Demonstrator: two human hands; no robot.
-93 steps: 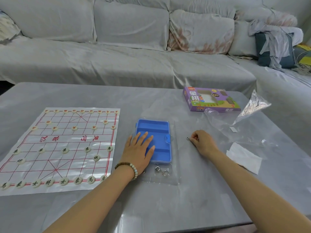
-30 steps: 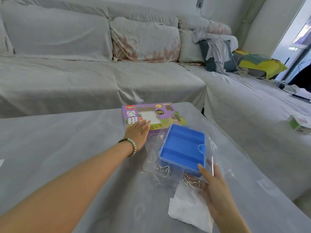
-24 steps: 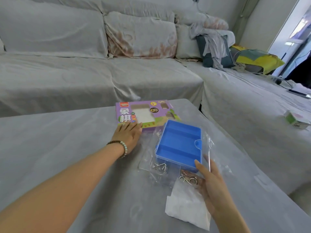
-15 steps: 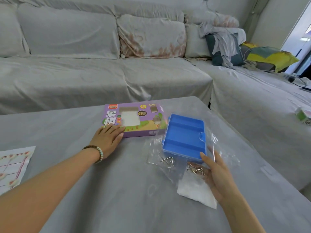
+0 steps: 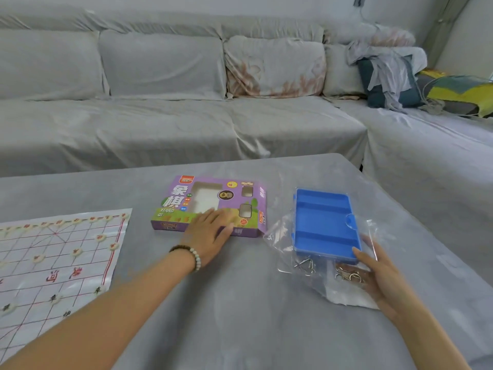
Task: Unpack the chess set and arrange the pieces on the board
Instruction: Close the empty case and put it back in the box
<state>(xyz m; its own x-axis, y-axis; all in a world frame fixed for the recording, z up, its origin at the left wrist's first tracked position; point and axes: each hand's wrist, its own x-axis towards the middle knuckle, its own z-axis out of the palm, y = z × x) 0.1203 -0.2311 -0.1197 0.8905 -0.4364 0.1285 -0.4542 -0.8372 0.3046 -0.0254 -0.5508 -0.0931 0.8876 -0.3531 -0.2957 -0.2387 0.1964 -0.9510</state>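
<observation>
While the box [image 5: 174,202] is pressed by the left hand [image 5: 210,233], fingers flat together, the tray [image 5: 324,222] is touched at its near edge by the straight-fingered right hand [image 5: 381,276].

On the grey table [image 5: 240,321] I see one wire puzzle [image 5: 348,274] just left of the right fingers [image 5: 366,260], a second wire puzzle [image 5: 304,265] further left — and white paper [image 5: 344,297] on the near side of those fingers. Well beyond the left fingers [image 5: 216,218], a covered sofa [image 5: 173,129] carries a patterned cushion [image 5: 274,68], a teal cushion [image 5: 378,94] and a yellow blanket [image 5: 464,95].
</observation>
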